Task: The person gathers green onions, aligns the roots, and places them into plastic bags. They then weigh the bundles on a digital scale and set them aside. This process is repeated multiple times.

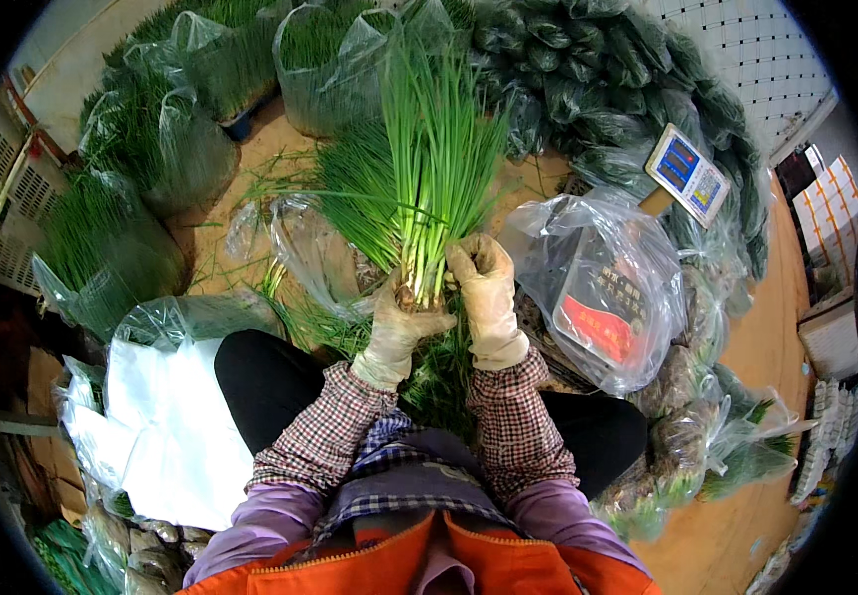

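A bunch of long green onions (pixel 429 171) stretches away from me, its pale root ends toward my lap. My left hand (pixel 399 335), in a pale work glove, holds it near the roots, with the thumb lying across below them and the fingers partly hidden. Beside the stalks' right edge is my gloved right hand (pixel 482 286). Its fingers are curled; whether they pinch a stalk is hidden. Under and left of the bunch lies a darker pile of onions (pixel 354 193). A clear plastic bag (pixel 310 260) lies crumpled next to that pile.
A scale (pixel 593 297) sits under clear plastic on the right, its display (pixel 686 171) raised on a post. Bagged greens (pixel 131 141) curve around the left. Wrapped bundles (pixel 585 67) are heaped at back right. White sheets (pixel 176 424) lie beside my left knee.
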Tool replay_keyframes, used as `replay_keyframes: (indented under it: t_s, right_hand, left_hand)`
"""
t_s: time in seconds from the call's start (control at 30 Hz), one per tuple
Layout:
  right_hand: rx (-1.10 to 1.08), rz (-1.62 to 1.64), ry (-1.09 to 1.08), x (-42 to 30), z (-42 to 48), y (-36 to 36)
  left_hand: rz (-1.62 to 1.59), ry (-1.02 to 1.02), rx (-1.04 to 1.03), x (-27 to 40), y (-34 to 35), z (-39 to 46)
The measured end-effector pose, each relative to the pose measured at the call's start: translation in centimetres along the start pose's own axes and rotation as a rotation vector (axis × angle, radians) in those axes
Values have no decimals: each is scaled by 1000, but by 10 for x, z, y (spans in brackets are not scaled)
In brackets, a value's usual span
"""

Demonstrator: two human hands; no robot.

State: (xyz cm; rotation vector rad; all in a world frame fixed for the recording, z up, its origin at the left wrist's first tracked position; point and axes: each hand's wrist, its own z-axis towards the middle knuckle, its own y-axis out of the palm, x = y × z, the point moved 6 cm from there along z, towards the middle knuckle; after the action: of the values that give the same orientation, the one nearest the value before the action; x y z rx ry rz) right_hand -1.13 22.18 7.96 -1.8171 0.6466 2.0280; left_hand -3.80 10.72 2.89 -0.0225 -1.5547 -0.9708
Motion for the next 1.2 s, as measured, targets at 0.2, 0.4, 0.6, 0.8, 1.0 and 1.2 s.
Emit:
replay_keyframes:
  t_s: [0.2, 0.4, 0.6, 0.8, 1.0, 1.2]
  right_hand:
    - [-70, 28, 157, 18, 17, 1]
    - [112, -1073, 68, 57, -2, -28]
    - [96, -550, -415, -7, 6, -19]
    - [-179, -1274, -676, 3, 25, 57]
    - [217, -1126, 369, 69, 3, -89]
    - [-377, -279, 386, 87, -27, -5]
  left_hand:
    - [100, -51, 122, -10, -12, -4]
    - [101, -57, 192, -13, -35, -8]
    - [570, -21, 211, -15, -33, 3]
    - [332, -185, 339, -24, -56, 8]
    - [92, -178, 241, -33, -77, 5]
    - [501, -158, 64, -29, -40, -15]
